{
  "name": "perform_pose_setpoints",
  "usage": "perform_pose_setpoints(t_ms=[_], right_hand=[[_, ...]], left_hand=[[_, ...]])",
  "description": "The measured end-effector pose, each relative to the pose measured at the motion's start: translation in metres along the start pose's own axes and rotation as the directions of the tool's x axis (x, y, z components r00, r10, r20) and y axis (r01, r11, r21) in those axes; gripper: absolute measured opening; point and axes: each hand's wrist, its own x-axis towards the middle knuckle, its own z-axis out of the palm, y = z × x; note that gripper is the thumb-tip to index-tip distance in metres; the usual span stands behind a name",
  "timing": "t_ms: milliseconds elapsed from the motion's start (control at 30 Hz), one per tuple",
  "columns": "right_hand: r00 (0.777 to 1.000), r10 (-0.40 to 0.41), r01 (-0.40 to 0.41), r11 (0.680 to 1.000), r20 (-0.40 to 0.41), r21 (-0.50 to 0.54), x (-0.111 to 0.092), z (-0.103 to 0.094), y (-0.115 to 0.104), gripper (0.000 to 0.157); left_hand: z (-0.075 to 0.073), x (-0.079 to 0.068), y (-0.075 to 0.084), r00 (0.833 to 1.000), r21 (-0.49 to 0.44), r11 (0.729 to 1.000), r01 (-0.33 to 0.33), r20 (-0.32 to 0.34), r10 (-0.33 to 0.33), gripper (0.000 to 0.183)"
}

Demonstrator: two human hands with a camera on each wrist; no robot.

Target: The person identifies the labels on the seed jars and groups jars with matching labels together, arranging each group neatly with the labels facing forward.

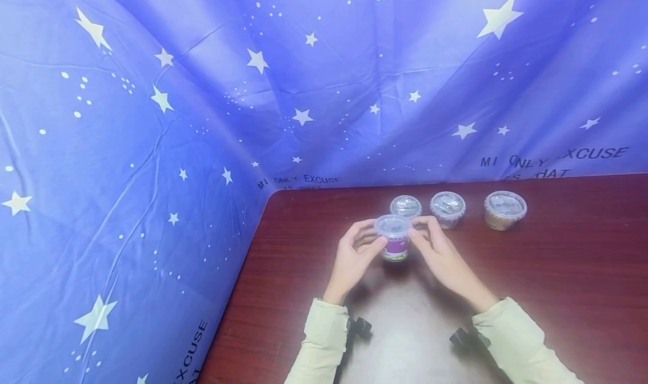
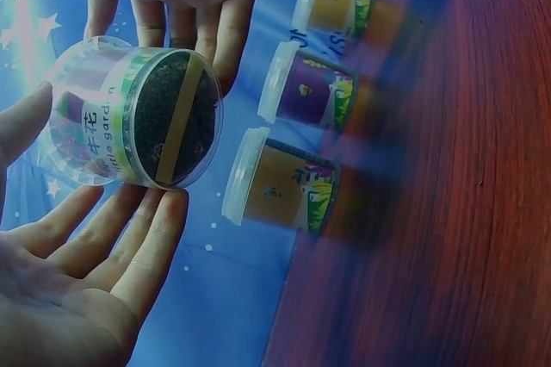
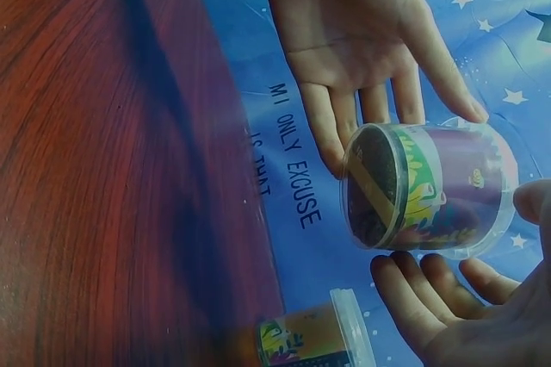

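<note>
Between both hands is a clear lidded plastic cup with a purple label, lifted off the table. My left hand holds it from one side, thumb in front and fingers behind. On the opposite side my right hand grips it in the same manner. Seen from below in the left wrist view, the cup shows dark material and a tan strip through its base; "garden" is printed on the label. The right wrist view has the cup tipped sideways in frame, its lid on.
Three similar lidded cups stand in a row at the back: the left one, partly behind the held cup, the middle one and the right one. The red-brown table meets a blue star-printed cloth behind and left.
</note>
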Motion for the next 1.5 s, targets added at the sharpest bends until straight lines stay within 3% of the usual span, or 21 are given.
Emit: perform_pose_setpoints(t_ms=[500, 867, 1233, 1500], right_hand=[[0.999, 0.038, -0.038, 0.999, 0.023, 0.038, -0.004, 0.001, -0.005, 0.051], [0.999, -0.044, 0.044, 0.998, -0.011, 0.048, -0.001, 0.007, 0.0, 0.053], [0.999, -0.042, 0.043, 0.999, -0.018, 0.03, -0.001, 0.005, 0.0, 0.052], [1.0, -0.009, 0.009, 1.0, 0.0, 0.027, -0.003, 0.0, -0.001, 0.056]], left_hand=[[0.005, -0.001, 0.003, 0.999, -0.006, 1.0, 0.023, -0.043, -0.023, 0.041], [0.011, -0.001, 0.007, 0.996, -0.023, 0.999, 0.024, -0.083, -0.026, 0.041], [0.01, -0.003, 0.008, 0.998, -0.008, 1.0, 0.024, -0.054, -0.024, 0.04], [0.005, -0.001, 0.006, 1.0, -0.062, 0.998, 0.015, -0.001, -0.015, 0.034]])
